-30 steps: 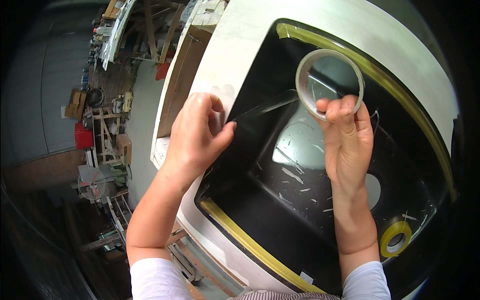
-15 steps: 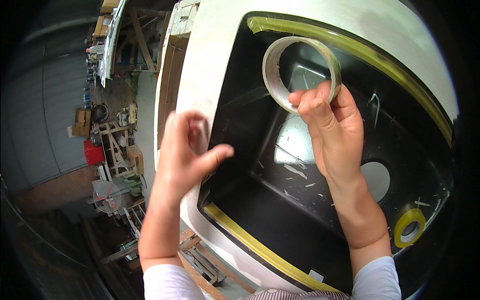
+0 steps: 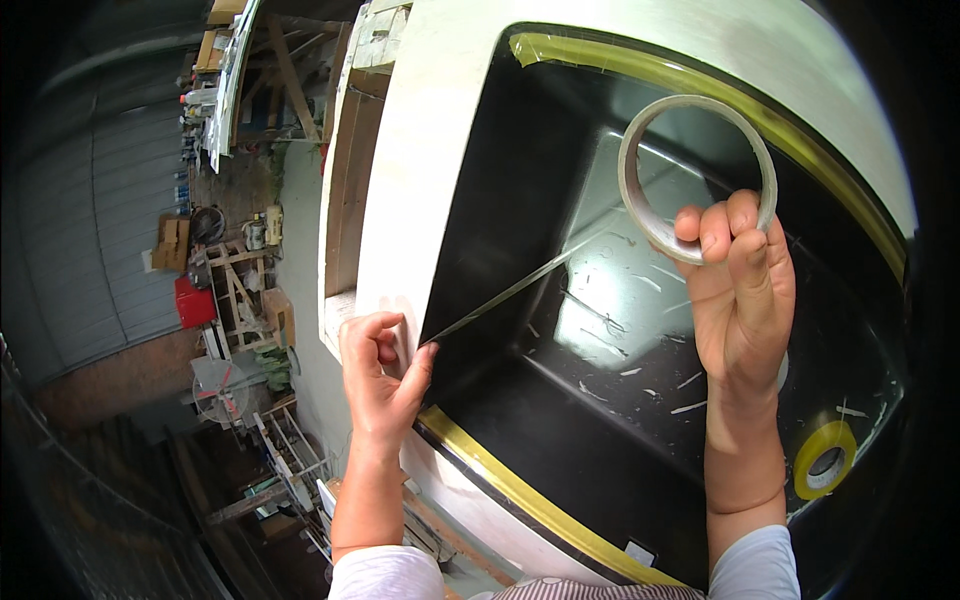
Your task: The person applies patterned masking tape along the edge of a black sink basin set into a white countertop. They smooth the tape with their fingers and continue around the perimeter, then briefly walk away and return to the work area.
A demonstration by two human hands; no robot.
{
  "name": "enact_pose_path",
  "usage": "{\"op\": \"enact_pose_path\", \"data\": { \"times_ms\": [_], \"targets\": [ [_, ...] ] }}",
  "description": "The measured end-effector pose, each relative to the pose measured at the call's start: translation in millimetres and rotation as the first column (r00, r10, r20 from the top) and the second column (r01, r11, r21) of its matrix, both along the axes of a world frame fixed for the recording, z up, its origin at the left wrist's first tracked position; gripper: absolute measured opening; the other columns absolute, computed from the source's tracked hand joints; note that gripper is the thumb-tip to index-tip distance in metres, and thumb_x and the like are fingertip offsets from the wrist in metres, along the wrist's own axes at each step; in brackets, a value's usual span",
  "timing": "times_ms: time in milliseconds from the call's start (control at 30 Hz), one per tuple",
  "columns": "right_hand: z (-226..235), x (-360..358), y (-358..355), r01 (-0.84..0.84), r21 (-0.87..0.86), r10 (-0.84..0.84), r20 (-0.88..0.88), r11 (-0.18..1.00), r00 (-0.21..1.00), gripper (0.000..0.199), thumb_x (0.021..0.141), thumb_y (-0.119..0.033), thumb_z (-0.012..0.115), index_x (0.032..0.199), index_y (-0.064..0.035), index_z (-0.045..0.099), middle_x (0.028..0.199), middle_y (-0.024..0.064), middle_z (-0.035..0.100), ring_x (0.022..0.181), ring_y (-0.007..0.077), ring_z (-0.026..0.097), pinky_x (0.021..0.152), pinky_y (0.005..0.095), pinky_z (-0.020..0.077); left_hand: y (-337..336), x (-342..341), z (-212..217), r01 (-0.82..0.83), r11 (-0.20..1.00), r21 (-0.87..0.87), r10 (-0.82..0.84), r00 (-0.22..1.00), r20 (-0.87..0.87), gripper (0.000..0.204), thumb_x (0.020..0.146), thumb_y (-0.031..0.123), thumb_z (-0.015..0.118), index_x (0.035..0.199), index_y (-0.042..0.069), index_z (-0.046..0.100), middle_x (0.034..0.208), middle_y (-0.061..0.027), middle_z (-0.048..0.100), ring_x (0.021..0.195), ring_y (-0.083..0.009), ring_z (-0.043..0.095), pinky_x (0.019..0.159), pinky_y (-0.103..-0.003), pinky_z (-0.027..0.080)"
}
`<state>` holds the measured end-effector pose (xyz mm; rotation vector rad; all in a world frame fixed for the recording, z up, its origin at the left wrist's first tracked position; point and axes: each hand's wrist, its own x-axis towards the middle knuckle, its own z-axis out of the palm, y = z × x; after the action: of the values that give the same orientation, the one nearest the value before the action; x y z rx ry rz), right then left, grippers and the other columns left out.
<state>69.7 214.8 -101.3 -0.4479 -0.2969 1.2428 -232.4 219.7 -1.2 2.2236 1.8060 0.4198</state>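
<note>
A wide roll of tape (image 3: 634, 205) with a pale core is gripped in my right hand (image 3: 745, 290), raised over a black sink basin (image 3: 590, 440). My fingers pass through its core and my thumb presses from outside. From the roll's side a narrow, clear strip of tape (image 3: 510, 290) stretches down and left across the basin. My left hand (image 3: 385, 385) is at the basin's left edge, thumb and curled fingers closed at the strip's end; part of the grip is hidden. Yellow tape (image 3: 600, 52) lines the far rim, and another yellow tape band (image 3: 530, 497) lines the near rim.
A yellow tape roll (image 3: 825, 460) lies inside the basin at right. White scraps (image 3: 600, 345) litter its bottom. A pale surround (image 3: 425, 150) frames the basin. Beyond it at left are a wooden frame (image 3: 350, 190), a fan (image 3: 222, 388) and a red box (image 3: 195, 302).
My right hand has moved right and slightly down with the tape roll. My left hand has lowered to the basin's left edge, and a taut strip now shows between the hands.
</note>
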Motion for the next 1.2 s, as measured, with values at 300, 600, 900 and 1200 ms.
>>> {"op": "enact_pose_path", "data": {
  "times_ms": [300, 600, 900, 1200],
  "targets": [
    [-6, -4, 17, -0.016, 0.047, 0.015, 0.021, 0.999, 1.0, 0.017, 0.099, -0.023, 0.064, 0.102, -0.0073, 0.059, 0.09, 0.0042, 0.067, 0.1, 0.0188, 0.064, 0.095, 0.0339, 0.0479, 3, 4, -5, 0.023, 0.998, 0.064, -0.022, 1.0, -0.007, 0.047, 0.073, -0.002, 0.08, 0.113, 0.007, 0.057, 0.091, 0.0015, 0.042, 0.072, -0.008, 0.038, 0.062, -0.021, 0.032],
    [-8, -9, 21, -0.023, 0.042, 0.023, 0.004, 0.999, 1.0, 0.019, 0.099, -0.024, 0.063, 0.103, -0.006, 0.06, 0.092, 0.0054, 0.067, 0.102, 0.0201, 0.064, 0.099, 0.0369, 0.0471, 9, 10, -10, 0.069, 0.99, 0.124, -0.064, 0.997, -0.041, 0.046, 0.074, 0.0, 0.081, 0.113, 0.007, 0.057, 0.092, 0.0012, 0.041, 0.073, -0.0079, 0.037, 0.061, -0.02, 0.031],
    [-8, -14, 22, -0.014, 0.038, 0.015, -0.013, 0.999, 1.0, 0.017, 0.099, -0.021, 0.065, 0.104, -0.006, 0.06, 0.092, 0.0061, 0.068, 0.102, 0.0208, 0.064, 0.098, 0.0369, 0.0471, 15, 16, -14, 0.068, 0.986, 0.153, -0.059, 0.996, -0.06, 0.041, 0.075, 0.002, 0.081, 0.106, 0.007, 0.055, 0.09, 0.0, 0.041, 0.071, -0.0088, 0.037, 0.059, -0.021, 0.032],
    [-10, -17, 23, -0.006, 0.03, 0.006, -0.001, 1.0, 1.0, 0.017, 0.098, -0.021, 0.065, 0.102, -0.0064, 0.058, 0.088, 0.0043, 0.065, 0.098, 0.0184, 0.063, 0.095, 0.0348, 0.0468, 30, 28, -14, 0.088, 0.977, 0.193, -0.071, 0.993, -0.092, 0.042, 0.072, 0.006, 0.085, 0.103, 0.006, 0.057, 0.09, -0.0058, 0.049, 0.071, -0.017, 0.046, 0.061, -0.028, 0.041]
  ]
}}
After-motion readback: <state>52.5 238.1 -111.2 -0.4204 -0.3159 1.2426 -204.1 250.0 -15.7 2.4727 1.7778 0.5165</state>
